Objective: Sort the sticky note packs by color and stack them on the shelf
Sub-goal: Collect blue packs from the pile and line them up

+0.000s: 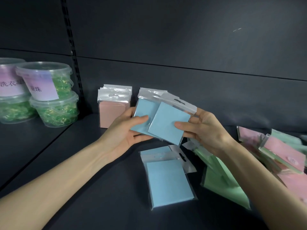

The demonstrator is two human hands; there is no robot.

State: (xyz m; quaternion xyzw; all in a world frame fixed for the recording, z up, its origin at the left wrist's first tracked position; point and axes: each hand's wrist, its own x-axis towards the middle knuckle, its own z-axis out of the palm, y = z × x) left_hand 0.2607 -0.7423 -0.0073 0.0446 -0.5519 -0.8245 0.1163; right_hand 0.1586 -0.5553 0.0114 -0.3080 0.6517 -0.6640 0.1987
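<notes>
Left grip [126, 130]: fingers curled round a small bunch of blue packs [142, 117], thumb flat on the front face, fingers underneath.
Right grip [207, 130]: pinches one blue pack [167, 123] at its right edge, thumb on the face, fingers behind.
Held packs: both are up off the shelf [83, 180], above its middle; the right one overlaps the front of the left bunch and tilts to the right.
Wrapping: clear sleeves with silvery hang tabs at the top.
Pink stack [113, 112]: stands upright at the shelf's back edge, left of the held packs and partly hidden by the left grip.
Loose blue packs [166, 180]: two lie flat toward the front edge, one overlapping the other.
Green packs [221, 180]: lie just right of the loose blue ones, partly under the right forearm.
Mixed heap [282, 155]: pink and green packs piled at the right edge, blurred.
Tubs [49, 93]: clear, lidded, with green contents and pale labels, stacked two high at the far left.
</notes>
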